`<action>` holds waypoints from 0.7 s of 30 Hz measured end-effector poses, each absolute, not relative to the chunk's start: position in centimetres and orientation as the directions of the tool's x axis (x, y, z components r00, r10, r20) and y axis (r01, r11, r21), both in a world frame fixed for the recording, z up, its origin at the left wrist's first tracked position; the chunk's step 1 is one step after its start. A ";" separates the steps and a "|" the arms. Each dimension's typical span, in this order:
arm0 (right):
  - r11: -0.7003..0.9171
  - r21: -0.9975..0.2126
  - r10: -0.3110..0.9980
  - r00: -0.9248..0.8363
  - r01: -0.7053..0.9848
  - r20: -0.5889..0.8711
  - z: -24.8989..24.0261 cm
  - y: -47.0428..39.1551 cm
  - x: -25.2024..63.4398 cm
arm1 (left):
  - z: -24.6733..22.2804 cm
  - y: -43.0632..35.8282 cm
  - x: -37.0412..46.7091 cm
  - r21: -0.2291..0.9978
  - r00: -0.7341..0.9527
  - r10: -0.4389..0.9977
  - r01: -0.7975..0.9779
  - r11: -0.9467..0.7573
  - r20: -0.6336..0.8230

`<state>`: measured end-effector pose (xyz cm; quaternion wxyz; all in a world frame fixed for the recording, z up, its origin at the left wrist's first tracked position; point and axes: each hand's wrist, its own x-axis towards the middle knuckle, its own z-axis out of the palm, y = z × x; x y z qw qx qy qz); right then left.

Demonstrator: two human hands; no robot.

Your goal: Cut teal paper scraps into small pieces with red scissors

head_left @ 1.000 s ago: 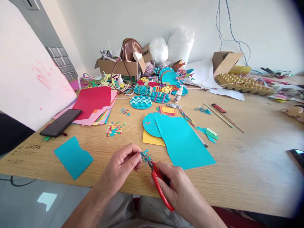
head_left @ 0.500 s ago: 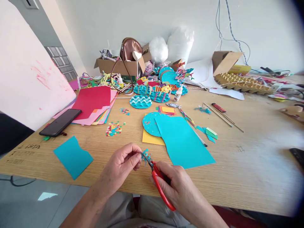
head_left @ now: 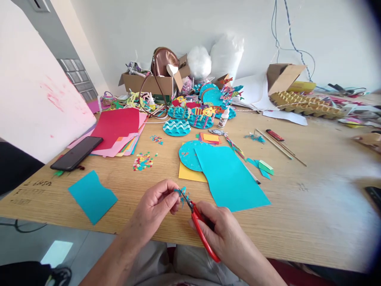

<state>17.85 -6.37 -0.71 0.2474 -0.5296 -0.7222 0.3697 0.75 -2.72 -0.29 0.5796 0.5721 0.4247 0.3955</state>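
My left hand [head_left: 160, 200] is closed in a pinch, with a small bit of turquoise paper [head_left: 177, 191] showing at the fingertips. My right hand [head_left: 218, 228] grips red-handled scissors [head_left: 205, 238], fingers wrapped around the handles. The blade tips point up and left, right beside the pinched paper. Behind the blades are small turquoise paper scraps [head_left: 183, 196]. Just beyond my hands lies a large turquoise sheet [head_left: 235, 178], overlapping a round turquoise disc [head_left: 190, 155] and a yellow sheet [head_left: 190, 174]. A smaller turquoise piece with one curved edge [head_left: 93, 197] lies to the left.
Coloured dots [head_left: 143, 161] lie beyond my left hand. Further left are a phone [head_left: 76, 153] and stacked coloured sheets [head_left: 117, 127]. A glue bottle [head_left: 224, 118] stands near decorated wavy discs [head_left: 176, 127]. Sticks [head_left: 279, 147] and a red cutter [head_left: 274, 135] lie to the right.
A bit of turquoise paper now shows at my left fingertips beside the blades. My hands have barely moved. A dark object has come into view on the floor at lower left.
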 end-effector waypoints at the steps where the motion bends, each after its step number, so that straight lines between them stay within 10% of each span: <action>1: 0.162 -0.796 0.946 -0.322 0.583 -0.044 -0.7 -6.3 17.8 | -0.2 -2.7 0.7 0.999 0.330 0.943 0.031 0.026 -0.034; 21: 0.185 -0.790 0.949 -0.314 0.585 -0.010 -0.5 -6.4 17.8 | -0.4 -2.7 0.9 1.000 0.384 0.923 0.025 -0.012 0.001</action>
